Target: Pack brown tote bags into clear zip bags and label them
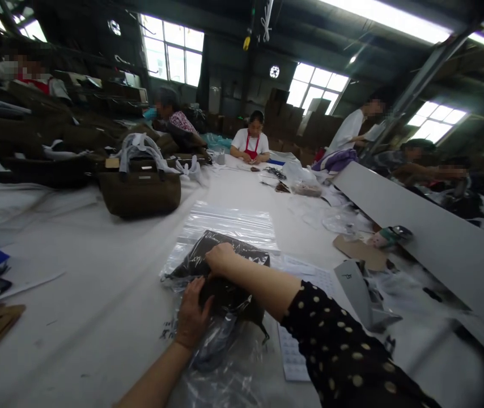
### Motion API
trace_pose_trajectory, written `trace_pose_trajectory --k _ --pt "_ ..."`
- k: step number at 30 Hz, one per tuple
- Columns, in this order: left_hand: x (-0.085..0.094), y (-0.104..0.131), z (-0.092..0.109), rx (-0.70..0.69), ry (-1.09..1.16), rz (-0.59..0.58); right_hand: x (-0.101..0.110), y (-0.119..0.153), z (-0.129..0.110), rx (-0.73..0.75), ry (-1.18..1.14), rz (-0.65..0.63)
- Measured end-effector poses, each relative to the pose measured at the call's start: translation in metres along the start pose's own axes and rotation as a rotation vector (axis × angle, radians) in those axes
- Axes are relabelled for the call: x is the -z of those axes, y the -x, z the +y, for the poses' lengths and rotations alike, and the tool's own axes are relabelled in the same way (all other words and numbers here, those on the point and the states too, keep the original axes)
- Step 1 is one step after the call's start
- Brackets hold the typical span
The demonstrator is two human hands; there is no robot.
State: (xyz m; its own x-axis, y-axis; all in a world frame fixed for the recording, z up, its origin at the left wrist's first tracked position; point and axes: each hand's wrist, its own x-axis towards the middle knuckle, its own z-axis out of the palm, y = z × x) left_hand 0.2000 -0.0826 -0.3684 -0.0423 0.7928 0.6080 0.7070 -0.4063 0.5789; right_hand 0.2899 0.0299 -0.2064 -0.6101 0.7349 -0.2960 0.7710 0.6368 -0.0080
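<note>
A dark brown fabric bag [242, 247] lies partly inside a clear plastic bag [231, 224] on the white table in front of me. My right hand [222, 259] is curled over the middle of the brown bag; its fingertips are hidden against the fabric. Just below it, my left hand [193, 314] rests at the brown bag's left side, thumb spread away from the fingers. Crumpled clear plastic covers the near end of the brown bag, below both hands. A thin dark strap end sticks out at its lower right.
A brown handbag [140, 192] with wrapped handles stands ahead on the left, before a heap of similar bags. White printed sheets [293, 351] lie under my right arm. Loose plastic and cardboard [361, 252] are at the right, beside a raised white panel [429, 238]. Several people work around.
</note>
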Motion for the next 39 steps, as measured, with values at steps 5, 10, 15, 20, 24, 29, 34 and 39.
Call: trace_pose_trajectory --k 5,10,15,20,24,29,34,39 --pt "0.002 -0.001 -0.003 -0.053 -0.022 -0.047 0.002 0.062 0.074 -0.176 0.084 0.228" --pt "-0.007 -0.029 -0.019 -0.057 0.061 -0.13 -0.099 0.194 0.09 0.465 0.178 0.516" --pt "0.007 -0.065 -0.025 -0.116 0.103 -0.282 -0.209 0.204 0.031 0.399 0.077 0.804" --pt "0.076 -0.005 0.004 -0.268 0.067 -0.352 -0.209 0.155 0.002 0.26 -0.165 0.972" --pt "0.096 0.074 0.01 -0.35 -0.095 -0.465 -0.185 0.141 -0.008 0.029 -0.423 1.154" --pt "0.085 0.088 -0.017 -0.28 -0.099 -0.26 -0.171 0.133 -0.014 -0.059 -0.515 1.236" --pt "0.105 0.08 -0.042 -0.189 -0.054 -0.165 -0.185 0.156 -0.009 0.22 -0.312 1.062" --pt "0.112 0.077 -0.05 -0.177 0.037 -0.223 -0.192 0.153 -0.021 0.33 -0.224 1.012"
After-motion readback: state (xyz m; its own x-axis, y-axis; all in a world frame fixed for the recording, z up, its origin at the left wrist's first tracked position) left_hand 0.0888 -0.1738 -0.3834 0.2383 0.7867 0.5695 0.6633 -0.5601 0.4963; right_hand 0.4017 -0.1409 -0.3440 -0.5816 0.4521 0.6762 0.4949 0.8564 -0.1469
